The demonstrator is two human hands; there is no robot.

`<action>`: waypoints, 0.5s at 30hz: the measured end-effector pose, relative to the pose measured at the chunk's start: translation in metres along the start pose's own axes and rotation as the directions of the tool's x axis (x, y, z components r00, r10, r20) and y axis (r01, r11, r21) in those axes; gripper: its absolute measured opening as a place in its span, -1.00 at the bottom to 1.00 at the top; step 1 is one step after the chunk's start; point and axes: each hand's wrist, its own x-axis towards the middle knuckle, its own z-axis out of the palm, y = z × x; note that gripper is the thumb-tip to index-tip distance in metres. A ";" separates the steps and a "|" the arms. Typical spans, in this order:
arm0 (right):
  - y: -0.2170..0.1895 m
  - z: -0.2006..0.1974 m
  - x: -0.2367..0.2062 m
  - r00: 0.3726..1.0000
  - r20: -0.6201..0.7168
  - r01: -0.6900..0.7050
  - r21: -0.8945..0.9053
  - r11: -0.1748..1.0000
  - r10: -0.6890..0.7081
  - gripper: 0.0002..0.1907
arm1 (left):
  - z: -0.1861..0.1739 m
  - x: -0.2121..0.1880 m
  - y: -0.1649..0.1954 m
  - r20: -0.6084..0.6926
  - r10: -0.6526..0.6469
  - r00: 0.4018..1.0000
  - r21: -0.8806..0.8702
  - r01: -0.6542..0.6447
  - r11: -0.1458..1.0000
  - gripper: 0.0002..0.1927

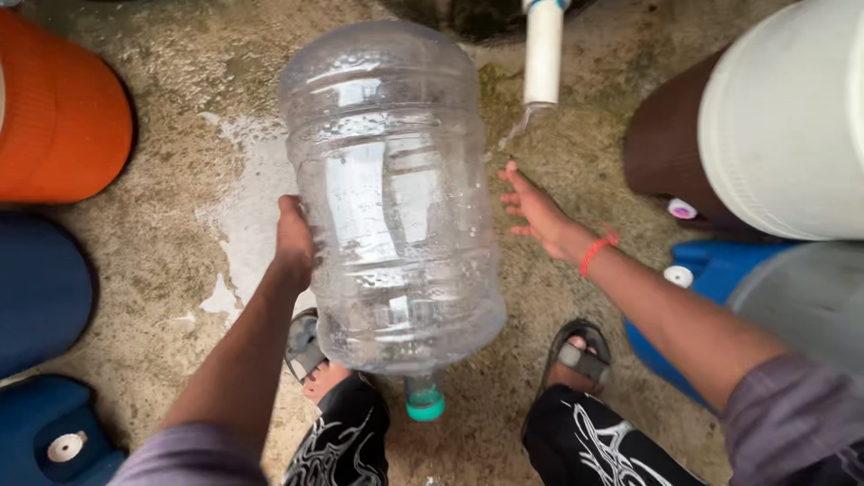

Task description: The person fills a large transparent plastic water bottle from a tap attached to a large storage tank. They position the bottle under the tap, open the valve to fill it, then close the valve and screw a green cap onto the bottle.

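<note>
The large clear plastic water bottle (391, 198) hangs tilted over the wet concrete floor (180, 270), its neck with the green cap (424, 405) pointing down toward the person's sandalled feet, its broad base away from the camera. The left hand (293, 238) presses against the bottle's left wall, fingers wrapped onto the ribbed side and partly hidden behind it. The right hand (537, 209) is off the bottle, just beside its right wall, fingers spread and open beneath the thin stream falling from the white pipe (544, 54). Only droplets and a little water show inside, so the bottle is probably light but bulky; its wet, smooth wall looks slippery and would flex under pressure. The ribs or the neck seem the surest holds. Orange, blue and white containers stand around.
</note>
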 end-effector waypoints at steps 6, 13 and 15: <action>-0.020 0.009 -0.019 0.999 0.007 -0.043 0.147 0.988 0.043 -0.01 | 0.037 -0.017 -0.028 0.308 -0.084 0.948 -0.077 0.113 0.991 0.09; -0.046 -0.068 -0.059 0.943 -0.303 0.047 -0.279 0.959 -0.134 -0.24 | 0.038 -0.017 0.014 -0.049 0.043 0.998 0.059 -0.040 0.997 -0.03; -0.034 -0.063 -0.046 0.896 -0.300 0.257 -0.253 0.933 -0.328 -0.25 | 0.052 -0.025 0.034 0.172 0.044 0.984 -0.221 -0.005 0.975 -0.04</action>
